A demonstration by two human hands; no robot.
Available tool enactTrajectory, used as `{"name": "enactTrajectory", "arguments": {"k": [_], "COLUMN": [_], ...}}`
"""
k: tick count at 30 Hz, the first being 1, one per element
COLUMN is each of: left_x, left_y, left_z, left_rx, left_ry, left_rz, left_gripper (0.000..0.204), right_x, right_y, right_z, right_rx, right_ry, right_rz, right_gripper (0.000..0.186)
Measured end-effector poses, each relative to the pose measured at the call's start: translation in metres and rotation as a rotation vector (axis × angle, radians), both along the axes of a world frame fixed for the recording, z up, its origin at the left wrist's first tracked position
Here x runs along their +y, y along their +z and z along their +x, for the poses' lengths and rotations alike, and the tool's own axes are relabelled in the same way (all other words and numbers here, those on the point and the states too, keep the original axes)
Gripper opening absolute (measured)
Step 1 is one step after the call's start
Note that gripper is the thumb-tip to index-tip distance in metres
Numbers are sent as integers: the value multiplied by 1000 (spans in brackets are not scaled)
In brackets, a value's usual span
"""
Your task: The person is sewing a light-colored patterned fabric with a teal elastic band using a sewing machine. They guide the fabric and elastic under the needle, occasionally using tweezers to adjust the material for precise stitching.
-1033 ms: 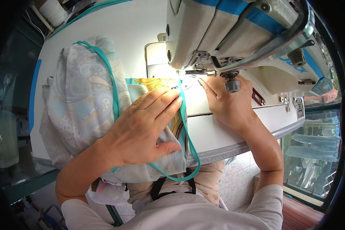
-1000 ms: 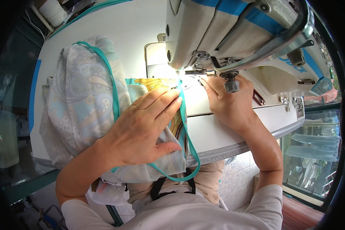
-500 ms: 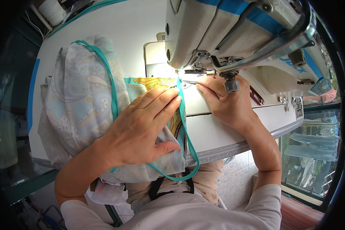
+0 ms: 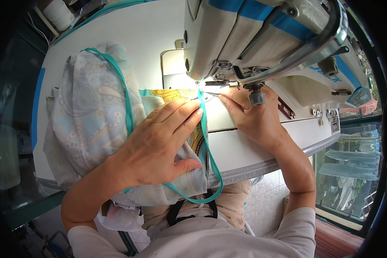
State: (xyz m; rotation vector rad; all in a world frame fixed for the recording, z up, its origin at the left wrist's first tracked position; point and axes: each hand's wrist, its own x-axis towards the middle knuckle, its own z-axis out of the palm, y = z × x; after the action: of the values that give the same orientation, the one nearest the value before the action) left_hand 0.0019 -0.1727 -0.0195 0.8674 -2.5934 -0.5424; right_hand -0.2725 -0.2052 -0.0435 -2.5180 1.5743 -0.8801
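My left hand (image 4: 157, 142) lies flat, fingers stretched, on patterned fabric (image 4: 88, 112) bunched to its left. A yellow and black printed part of the cloth (image 4: 197, 139) shows beside its fingers. Teal binding tape (image 4: 204, 124) runs along the cloth's right edge up to the needle area and loops down over my lap. My right hand (image 4: 258, 118) is closed in a pinch on a thin pointed metal tool (image 4: 211, 93), its tip close to the tape at the needle. The sewing machine (image 4: 241, 47) stands over this spot; the needle itself is lost in the lamp's glare.
The white sewing table (image 4: 245, 144) has a ruler strip (image 4: 238, 175) along its curved front edge. A dark red slotted part (image 4: 287, 108) and small white bobbins (image 4: 316, 112) sit right of my right hand. A white thread cone (image 4: 58, 15) stands at the far left.
The view has shifted slightly. The cloth and tape by the needle sit a touch nearer to me, and both hands keep almost the same pose.
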Motion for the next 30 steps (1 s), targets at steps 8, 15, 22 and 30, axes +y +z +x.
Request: {"name": "enactTrajectory", "arguments": {"k": [8, 15, 22, 30], "left_x": [-2, -3, -2, -5], "left_y": [0, 0, 0, -2], "left_z": [-1, -1, -1, 1], "left_rx": [6, 4, 10, 30], "left_ry": [6, 12, 10, 5], "left_rz": [-3, 3, -8, -76], "left_gripper": [100, 100, 99, 88], "right_x": [-1, -1, -2, 3], "right_y": [-1, 1, -3, 9], "right_z": [0, 2, 1, 1], "right_rx": [-18, 7, -5, 64], "right_ry": [15, 15, 52, 400], "right_rz": [-19, -32, -158, -127], "right_gripper": [26, 24, 20, 35]}}
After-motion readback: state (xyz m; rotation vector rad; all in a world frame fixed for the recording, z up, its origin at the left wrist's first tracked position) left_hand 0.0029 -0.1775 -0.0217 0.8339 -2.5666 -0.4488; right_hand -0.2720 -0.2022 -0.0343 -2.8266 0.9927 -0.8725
